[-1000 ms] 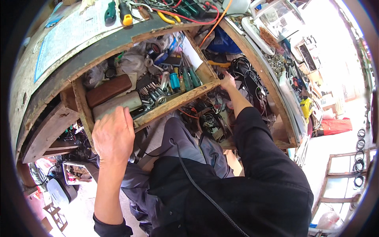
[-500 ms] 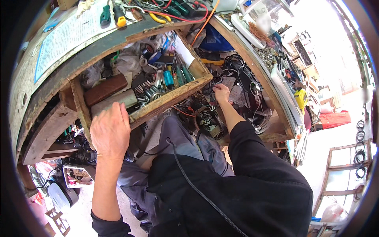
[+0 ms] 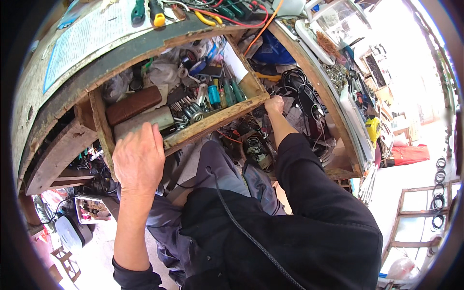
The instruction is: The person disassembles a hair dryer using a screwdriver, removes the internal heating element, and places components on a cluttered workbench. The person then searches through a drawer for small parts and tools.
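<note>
An open wooden drawer (image 3: pixel 216 122) full of tools and small parts juts out from under the bench. My left hand (image 3: pixel 140 158) is closed over the left part of its front board, the fingertips hidden behind the board. At the drawer's right front corner, my right hand (image 3: pixel 274 104) has its fingers curled against the wood, partly out of sight. Inside lie a brown case (image 3: pixel 134 105), a grey case (image 3: pixel 145 123), screwdrivers with green handles (image 3: pixel 237 90), a turquoise-handled tool (image 3: pixel 213 94), sockets (image 3: pixel 192 112) and rolls of tape (image 3: pixel 188 59).
Right of the drawer, a deeper compartment holds tangled black cables (image 3: pixel 300 89) and a blue bag (image 3: pixel 273 50). On the benchtop are a printed sheet (image 3: pixel 92 43), screwdrivers (image 3: pixel 156 13) and red test leads (image 3: pixel 241 21). Clutter lines the bench's right side, including a yellow tool (image 3: pixel 372 128).
My right hand has come out of the cable compartment and moved onto the drawer's right front corner. My left hand keeps its hold. The whole view has shifted slightly.
</note>
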Tool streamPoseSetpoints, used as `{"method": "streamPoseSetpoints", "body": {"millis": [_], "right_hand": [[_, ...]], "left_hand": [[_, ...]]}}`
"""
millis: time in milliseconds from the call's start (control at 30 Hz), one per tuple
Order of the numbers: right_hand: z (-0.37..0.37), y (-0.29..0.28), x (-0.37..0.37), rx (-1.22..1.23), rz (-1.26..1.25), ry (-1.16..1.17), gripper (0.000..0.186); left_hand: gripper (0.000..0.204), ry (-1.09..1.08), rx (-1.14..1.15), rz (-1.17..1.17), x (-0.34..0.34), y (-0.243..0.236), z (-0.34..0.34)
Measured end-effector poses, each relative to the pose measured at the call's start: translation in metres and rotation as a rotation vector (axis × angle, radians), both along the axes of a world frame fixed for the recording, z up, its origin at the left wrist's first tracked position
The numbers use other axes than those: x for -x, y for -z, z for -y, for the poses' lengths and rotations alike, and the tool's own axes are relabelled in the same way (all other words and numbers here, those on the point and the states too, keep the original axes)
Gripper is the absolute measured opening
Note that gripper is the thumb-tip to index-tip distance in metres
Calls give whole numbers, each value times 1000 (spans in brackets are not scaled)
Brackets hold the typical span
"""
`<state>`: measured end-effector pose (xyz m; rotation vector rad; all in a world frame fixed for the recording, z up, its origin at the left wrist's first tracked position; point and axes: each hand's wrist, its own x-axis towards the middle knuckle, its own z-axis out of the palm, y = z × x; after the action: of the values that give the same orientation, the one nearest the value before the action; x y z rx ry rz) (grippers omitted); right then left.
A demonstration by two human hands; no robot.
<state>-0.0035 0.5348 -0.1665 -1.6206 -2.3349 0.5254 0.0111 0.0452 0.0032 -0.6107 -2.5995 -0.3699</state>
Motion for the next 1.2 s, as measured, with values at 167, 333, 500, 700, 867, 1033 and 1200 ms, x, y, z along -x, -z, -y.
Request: {"method": "streamPoseSetpoints", "body": {"millis": [167,333,500,700,867,1033,1200], "right_hand": [[-1,7,4,-27,75,86,48],[-13,3,7,-95,51,-173,53],[-32,-1,10,-69,103,-296,57],[-50,-13,-10,-163,200,-391,60],[-24,-30,-15,-264,400,-458,51],[-35,-16,-7,-262,351,-394,37],[-47,-7,-2,-291,346,-414,33]], "left_hand": [[26,0,-5,12,0,0,-1],[26,7,-13,24,0,-2,0],[26,6,-13,32,0,-2,0],[25,7,-4,30,1,-2,-2],[25,-7,10,48,-1,-1,0],[25,-7,12,50,0,-4,-2],[25,-7,18,45,1,-2,-1]]}}
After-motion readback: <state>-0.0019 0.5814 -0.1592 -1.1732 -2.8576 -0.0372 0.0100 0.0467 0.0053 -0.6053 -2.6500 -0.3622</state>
